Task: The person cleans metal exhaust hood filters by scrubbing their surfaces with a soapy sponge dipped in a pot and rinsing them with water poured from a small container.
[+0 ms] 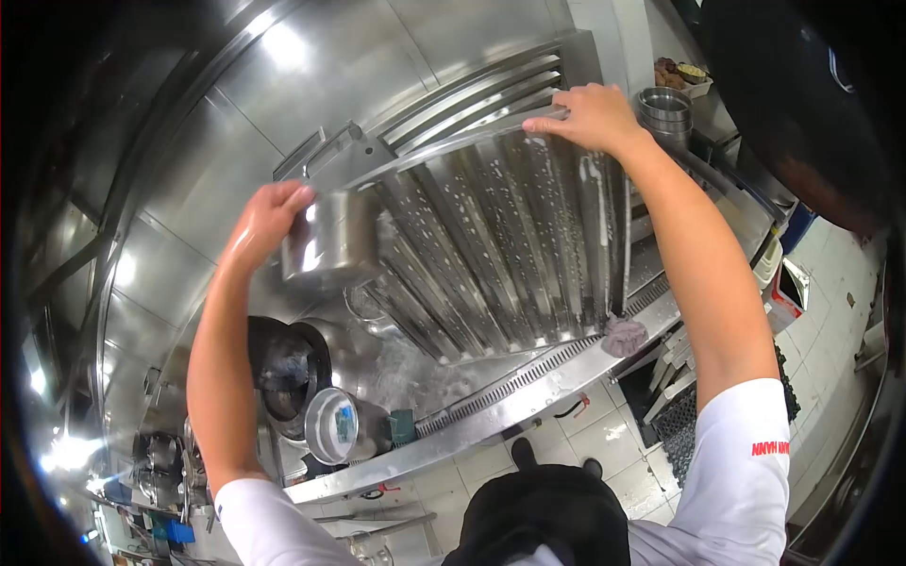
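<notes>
My left hand (267,224) is closed on the rim of a steel pot (332,243), which hangs beside the left edge of a ridged metal baffle filter (491,241). White suds and drops speckle the filter's channels. It stands tilted on the wet steel counter (425,382). At its upper right corner, my right hand (596,118) grips the top edge with fingers over it. The pot's inside is hidden from me.
A grey cloth (624,337) lies on the counter edge by a slotted drain (510,382). Left of it stand a second steel pot (335,424), a green scouring pad (403,426) and a dark wok burner (288,363). Stacked steel bowls (664,113) sit at upper right.
</notes>
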Tool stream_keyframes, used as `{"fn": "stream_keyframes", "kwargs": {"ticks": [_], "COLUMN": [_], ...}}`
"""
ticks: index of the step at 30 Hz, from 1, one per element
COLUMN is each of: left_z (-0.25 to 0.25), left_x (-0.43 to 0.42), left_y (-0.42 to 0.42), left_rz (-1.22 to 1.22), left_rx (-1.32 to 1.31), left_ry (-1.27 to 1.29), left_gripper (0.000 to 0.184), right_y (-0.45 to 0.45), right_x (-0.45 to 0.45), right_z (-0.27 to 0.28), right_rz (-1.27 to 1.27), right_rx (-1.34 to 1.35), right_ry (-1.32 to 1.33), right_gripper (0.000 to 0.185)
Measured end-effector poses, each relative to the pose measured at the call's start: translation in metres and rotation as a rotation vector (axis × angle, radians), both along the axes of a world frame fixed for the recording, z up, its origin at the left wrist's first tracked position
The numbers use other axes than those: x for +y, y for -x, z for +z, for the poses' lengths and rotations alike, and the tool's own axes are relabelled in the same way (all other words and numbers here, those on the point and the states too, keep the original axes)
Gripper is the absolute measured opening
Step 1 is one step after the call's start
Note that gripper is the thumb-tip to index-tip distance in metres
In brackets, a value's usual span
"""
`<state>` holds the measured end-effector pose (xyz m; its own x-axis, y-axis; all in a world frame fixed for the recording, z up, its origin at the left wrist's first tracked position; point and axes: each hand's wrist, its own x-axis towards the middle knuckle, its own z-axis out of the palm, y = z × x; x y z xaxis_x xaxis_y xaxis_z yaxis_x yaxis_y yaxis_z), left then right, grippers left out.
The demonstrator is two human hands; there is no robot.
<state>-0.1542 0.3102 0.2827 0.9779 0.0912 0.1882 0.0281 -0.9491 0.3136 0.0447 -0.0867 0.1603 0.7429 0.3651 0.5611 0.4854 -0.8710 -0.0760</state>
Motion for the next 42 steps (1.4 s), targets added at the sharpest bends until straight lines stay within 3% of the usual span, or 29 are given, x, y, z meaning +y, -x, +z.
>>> {"fn": "stream_keyframes", "kwargs": {"ticks": [4, 6, 8, 10, 11, 14, 16, 18, 19, 22, 24, 26, 28, 30, 32, 34, 36, 38, 39, 40, 42], "left_z": [-0.009, -0.014, -0.02, -0.026, -0.028, -0.042, -0.051, -0.055, -0.056, -0.058, -0.07, -0.09, -0.107, -0.12, -0.136, -0.13, -0.181, -0.233, -0.252, -0.283, -0.301], "left_x": [-0.092, -0.122, -0.166, -0.2, -0.21, -0.214, -0.203, -0.178, -0.16, -0.093, -0.024, 0.08, 0.148, 0.218, 0.253, 0.293, 0.317, 0.33, 0.313, 0.321, 0.29], "left_y": [-0.036, -0.066, -0.084, -0.101, -0.11, -0.134, -0.144, -0.138, -0.134, -0.103, -0.095, -0.089, -0.067, -0.026, 0.026, 0.04, 0.006, -0.031, -0.049, -0.078, -0.108], "left_rz": [-0.044, -0.146, -0.186, -0.261, -0.275, -0.288, -0.196, -0.166, -0.159, -0.154, -0.214, -0.414, -0.233, -0.18, -0.354, 0.336, 0.52, 0.273, 0.23, 0.2, 0.102], "left_rx": [-0.056, -0.028, -0.065, -0.049, -0.025, -0.004, -0.027, -0.005, -0.056, -0.155, -0.309, -0.114, -0.364, -0.471, -0.403, -0.181, -0.339, -0.242, -0.243, -0.281, -0.104], "left_ry": [0.25, 0.335, 0.556, 0.736, 0.807, 0.988, 1.25, 1.341, 1.412, 1.611, 1.749, 1.912, 2.084, 1.793, 1.396, 1.368, 0.83, 0.695, 0.746, 0.413, 0.13], "left_gripper": [0.036, 0.045, 0.047, 0.047, 0.044, 0.037, 0.036, 0.033, 0.031, 0.026, 0.026, 0.03, 0.031, 0.035, 0.043, 0.047, 0.044, 0.039, 0.036, 0.029, 0.022], "right_y": [-0.002, -0.011, -0.017, -0.027, -0.027, -0.068, -0.056, -0.037, -0.025, -0.017, -0.017, -0.016, -0.021, -0.01, -0.02, -0.008, 0.001, 0.012, 0.019, 0.025, 0.045], "right_x": [-0.024, -0.036, -0.043, -0.049, -0.053, -0.053, -0.055, -0.052, -0.05, -0.048, -0.048, -0.048, -0.049, -0.05, -0.051, -0.027, 0.015, 0.074, 0.108, 0.139, 0.191], "right_z": [-0.008, -0.013, -0.018, -0.024, -0.024, -0.052, -0.042, -0.035, -0.028, -0.025, -0.025, -0.026, -0.03, -0.018, -0.011, 0.008, 0.019, 0.021, 0.021, 0.023, 0.025], "right_rz": [-0.03, 0.108, 0.1, 0.259, 0.233, 0.415, 0.455, 0.31, 0.317, 0.3, 0.268, 0.211, 0.185, 0.134, 0.084, -0.026, -0.124, -0.019, 0.042, 0.122, 0.192], "right_rx": [-0.04, 0.108, 0.132, 0.345, 0.373, 0.396, 0.562, 0.368, 0.466, 0.443, 0.429, 0.446, 0.4, 0.419, 0.355, 0.314, 0.247, 0.088, 0.103, 0.105, 0.155], "right_ry": [-0.171, -0.442, -0.508, -0.773, -0.753, -0.92, -0.988, -0.838, -0.869, -0.879, -0.843, -0.846, -0.826, -0.737, -0.533, -0.377, -0.22, -0.058, -0.039, -0.01, -0.026], "right_gripper": [0.089, 0.081, 0.07, 0.053, 0.038, 0.033, 0.037, 0.045, 0.055, 0.061, 0.064, 0.067, 0.068, 0.069, 0.066, 0.067, 0.07, 0.068, 0.068, 0.067, 0.065]}}
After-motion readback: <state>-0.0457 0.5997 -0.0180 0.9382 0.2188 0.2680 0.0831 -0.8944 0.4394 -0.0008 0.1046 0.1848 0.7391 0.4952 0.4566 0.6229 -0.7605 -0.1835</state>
